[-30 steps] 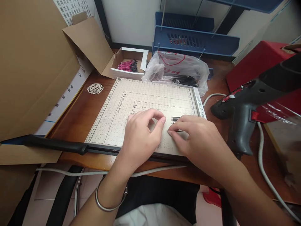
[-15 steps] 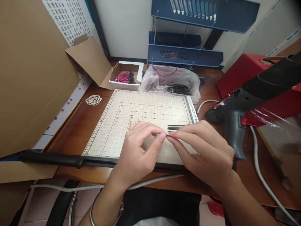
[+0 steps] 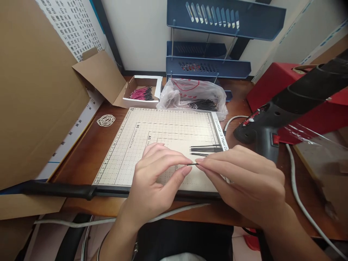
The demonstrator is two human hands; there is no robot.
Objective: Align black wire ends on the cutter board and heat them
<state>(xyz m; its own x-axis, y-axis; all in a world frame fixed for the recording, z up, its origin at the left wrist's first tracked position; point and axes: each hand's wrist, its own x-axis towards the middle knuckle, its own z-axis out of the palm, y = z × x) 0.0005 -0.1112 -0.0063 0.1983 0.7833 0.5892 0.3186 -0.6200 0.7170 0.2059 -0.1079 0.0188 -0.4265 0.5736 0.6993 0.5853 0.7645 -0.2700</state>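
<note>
Head view: both hands meet over the cutter board.
Wire: short black wire (image 3: 192, 164) pinched at both ends, just above the cutter (image 3: 152, 145), near its front edge.
Left hand (image 3: 154, 181): thumb and forefinger closed on the wire's left end.
Right hand (image 3: 244, 179): fingertips closed on the right end.
Loose wires (image 3: 206, 149): small black bunch lying on the cutter, just behind the hands.
Bag (image 3: 194, 96): more black wires inside, behind the cutter.
Box (image 3: 143, 92): pink-black wires, beside the bag.
Heat gun (image 3: 261, 130): on the bench, right of the cutter.
Rubber bands (image 3: 106, 120): left of the cutter.
</note>
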